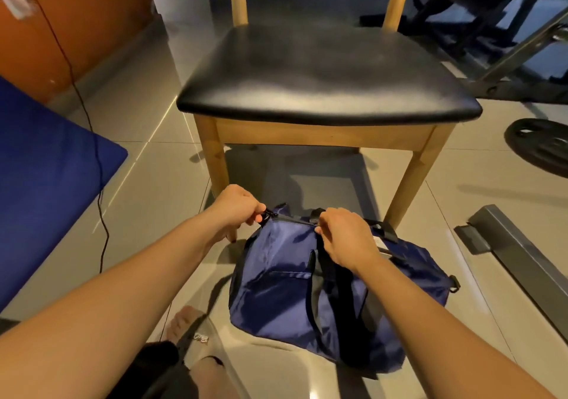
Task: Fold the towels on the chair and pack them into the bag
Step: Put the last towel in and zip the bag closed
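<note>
Head view: the bag point(276, 291) lay on the floor at lower centre of frame, just in front of the chair point(322, 73), w/ one end up near a chair leg. Left grip point(236, 208) was curled, thumb & fingers pinching the black zip pull point(268, 214) at the bag's upper-left end. Right grip point(344, 235) was curled on the bag's top along the zip line, right by a black strap point(344, 306). Whether it had fabric or strap, couldn't tell. It was prob. there to hold the top taut so the pull could run w/o snagging. The zip looked shut in the short stretch between the grips; the rest was hidden under the right grip.

The chair seat at centre of frame showed no towels, & none lay elsewhere in frame. They were prob. inside the bag, but its contents weren't visible. Judgement: packing approx. done, w/ working the zip as the step in hand.

A blue mat point(46, 168) lay at the left edge & a weight plate point(544, 149) at the right edge, both well apart from the bag.
</note>
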{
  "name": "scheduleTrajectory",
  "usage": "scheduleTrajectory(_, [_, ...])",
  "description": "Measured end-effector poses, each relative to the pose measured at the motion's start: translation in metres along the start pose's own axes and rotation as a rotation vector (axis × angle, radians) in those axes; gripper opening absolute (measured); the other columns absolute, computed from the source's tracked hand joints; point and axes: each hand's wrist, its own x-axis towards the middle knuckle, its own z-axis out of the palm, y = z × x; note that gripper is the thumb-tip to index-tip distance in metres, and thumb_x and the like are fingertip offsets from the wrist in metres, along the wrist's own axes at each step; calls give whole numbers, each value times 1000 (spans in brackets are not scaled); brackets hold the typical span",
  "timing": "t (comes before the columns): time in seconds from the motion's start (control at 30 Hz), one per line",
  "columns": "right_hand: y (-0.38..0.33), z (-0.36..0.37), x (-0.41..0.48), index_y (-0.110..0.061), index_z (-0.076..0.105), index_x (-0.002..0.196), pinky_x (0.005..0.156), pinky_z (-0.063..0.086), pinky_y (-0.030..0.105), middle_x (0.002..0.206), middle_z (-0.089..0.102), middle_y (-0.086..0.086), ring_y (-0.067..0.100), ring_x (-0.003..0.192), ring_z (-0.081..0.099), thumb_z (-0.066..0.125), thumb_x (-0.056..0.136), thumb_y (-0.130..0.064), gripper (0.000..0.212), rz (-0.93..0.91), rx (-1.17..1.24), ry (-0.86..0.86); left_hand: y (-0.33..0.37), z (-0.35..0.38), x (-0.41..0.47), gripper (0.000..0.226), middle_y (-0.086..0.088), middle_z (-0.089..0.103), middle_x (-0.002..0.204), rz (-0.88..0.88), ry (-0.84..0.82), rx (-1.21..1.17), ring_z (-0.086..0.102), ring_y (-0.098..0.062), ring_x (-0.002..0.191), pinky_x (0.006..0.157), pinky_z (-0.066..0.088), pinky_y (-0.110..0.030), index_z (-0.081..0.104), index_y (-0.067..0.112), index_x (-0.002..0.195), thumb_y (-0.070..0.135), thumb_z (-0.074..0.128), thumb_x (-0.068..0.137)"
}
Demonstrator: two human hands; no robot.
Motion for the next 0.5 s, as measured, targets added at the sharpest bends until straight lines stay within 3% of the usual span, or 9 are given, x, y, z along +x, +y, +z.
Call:
scheduleTrajectory(0.13, [-10,2,-4,-20,59,90,73,37,36,98,64,3,28,92,58,53,101,-31,16,-46,-37,-23,-15,-5,-1,17,-8,65,69,-71,21,-22,54,-18,63,53,37,-29,75,1,92,14,65,97])
scheduleTrajectory(0.33, [15,3,-23,-20,56,86,70,44,39,100,65,7,32,96,61,57,92,-19,7,102,4,-143,-41,-3,-7,19,-8,62,72,-185,12,-18,53,-19,70,62,40,-31,70,4,92,13,55,99])
scheduleTrajectory(0.4, [40,1,-36,-18,59,97,78,49,40,108,66,7,33,101,62,60,91,-23,9,212,24,-134,-45,0,-6,19,-11,62,76,-178,89,-10,53,-21,71,63,42,-32,70,3,90,12,56,98])
scheduleTrajectory(0.5, [79,-4,-58,-20,55,125,88,50,42,125,60,9,34,115,58,63,89,-32,39,378,-64,-175,-46,-5,-8,17,-13,61,75,-173,211,-10,51,-24,68,61,40,-35,70,2,88,10,57,95])
